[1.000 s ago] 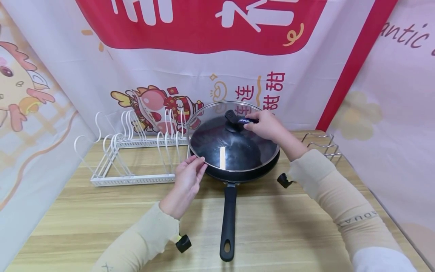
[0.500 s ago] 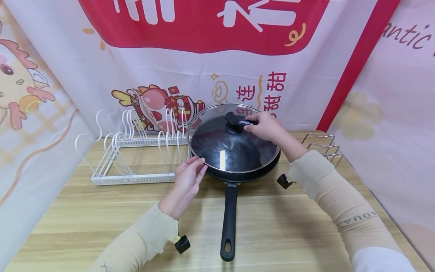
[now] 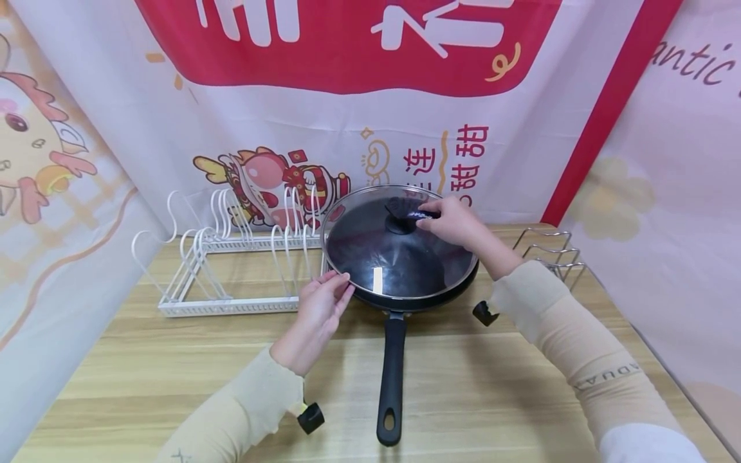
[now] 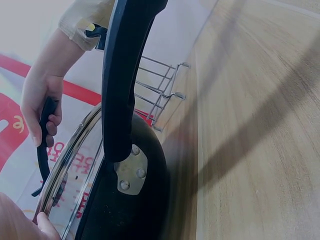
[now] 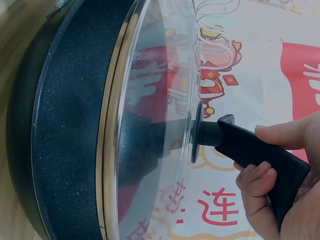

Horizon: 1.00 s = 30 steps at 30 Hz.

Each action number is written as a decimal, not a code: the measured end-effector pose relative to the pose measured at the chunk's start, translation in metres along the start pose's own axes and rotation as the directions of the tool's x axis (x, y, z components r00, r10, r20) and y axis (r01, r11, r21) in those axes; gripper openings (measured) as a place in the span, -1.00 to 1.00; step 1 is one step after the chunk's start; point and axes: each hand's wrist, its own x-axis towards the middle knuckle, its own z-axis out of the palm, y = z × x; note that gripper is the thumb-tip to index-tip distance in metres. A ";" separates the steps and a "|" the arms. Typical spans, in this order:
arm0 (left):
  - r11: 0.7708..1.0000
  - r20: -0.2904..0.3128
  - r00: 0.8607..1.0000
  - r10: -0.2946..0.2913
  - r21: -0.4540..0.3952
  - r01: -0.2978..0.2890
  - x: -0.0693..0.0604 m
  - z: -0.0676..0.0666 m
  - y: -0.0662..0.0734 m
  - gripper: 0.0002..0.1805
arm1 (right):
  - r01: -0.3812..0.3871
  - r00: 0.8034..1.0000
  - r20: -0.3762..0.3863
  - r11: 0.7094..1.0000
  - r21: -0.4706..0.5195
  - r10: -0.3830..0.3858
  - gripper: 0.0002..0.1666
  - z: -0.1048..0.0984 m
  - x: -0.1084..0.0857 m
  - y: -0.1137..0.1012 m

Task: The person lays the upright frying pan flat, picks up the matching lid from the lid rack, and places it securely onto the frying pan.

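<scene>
A black frying pan stands on the table, its long handle pointing toward me. Over it is a glass lid with a metal rim and a black handle. My right hand grips that lid handle, with fingers curled round it in the right wrist view. At the lid's front left rim, my left hand pinches the edge between thumb and fingers. The right wrist view shows the pan's speckled inner wall below the lid rim, so a gap lies between them on that side.
A white wire rack stands left of the pan, close to my left hand. To the right is a small metal wire rack, near my right forearm. A printed cloth hangs behind the table.
The lid's far edge has come down a little toward the pan, and my right hand has lowered with its handle. My left hand has stayed at the front left rim.
</scene>
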 end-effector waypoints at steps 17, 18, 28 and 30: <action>1.000 0.005 1.000 0.012 0.001 -0.012 0.004 -0.003 -0.005 -0.75 | -0.003 1.000 -0.006 1.000 -0.024 0.003 -0.43 0.002 0.001 0.003; 1.000 0.002 1.000 0.012 0.003 -0.012 0.004 -0.003 -0.005 -0.75 | -0.001 1.000 -0.009 1.000 -0.025 0.001 -0.43 0.003 0.001 0.003; 1.000 -0.001 1.000 0.007 0.006 -0.007 0.005 -0.005 -0.005 -0.76 | -0.013 1.000 -0.028 0.998 -0.055 0.012 -0.42 0.007 -0.001 0.004; 1.000 -0.005 1.000 0.002 0.008 -0.002 0.005 -0.005 -0.005 -0.76 | -0.011 1.000 -0.030 0.998 -0.054 0.010 -0.42 0.008 -0.001 0.005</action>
